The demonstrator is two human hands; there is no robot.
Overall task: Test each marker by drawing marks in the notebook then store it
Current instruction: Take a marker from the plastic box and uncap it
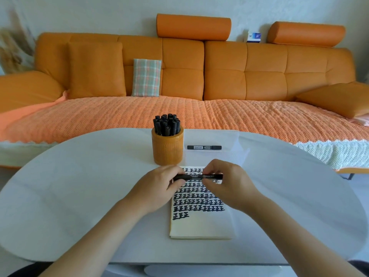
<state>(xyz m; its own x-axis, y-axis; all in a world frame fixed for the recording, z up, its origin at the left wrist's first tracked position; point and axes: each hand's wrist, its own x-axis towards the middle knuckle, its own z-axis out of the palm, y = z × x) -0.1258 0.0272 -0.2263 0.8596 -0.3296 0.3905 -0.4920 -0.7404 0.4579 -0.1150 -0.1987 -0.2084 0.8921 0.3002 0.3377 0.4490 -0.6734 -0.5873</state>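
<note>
A black marker [197,176] lies level in the air above the open notebook [199,226]. My left hand [159,186] grips its left end and my right hand [229,182] pinches its right part. The notebook page carries several rows of black marks, with bare paper at the bottom. Behind it stands an orange pen holder [167,150] packed with several black markers [166,122]. One more black marker [204,147] lies flat on the table to the holder's right.
The white oval table [79,196] bears everything. An orange sofa [179,72] with a woven orange cover runs along the far side, with a plaid cushion [146,77] on it. A small blue-and-white box [253,37] sits on the sofa back.
</note>
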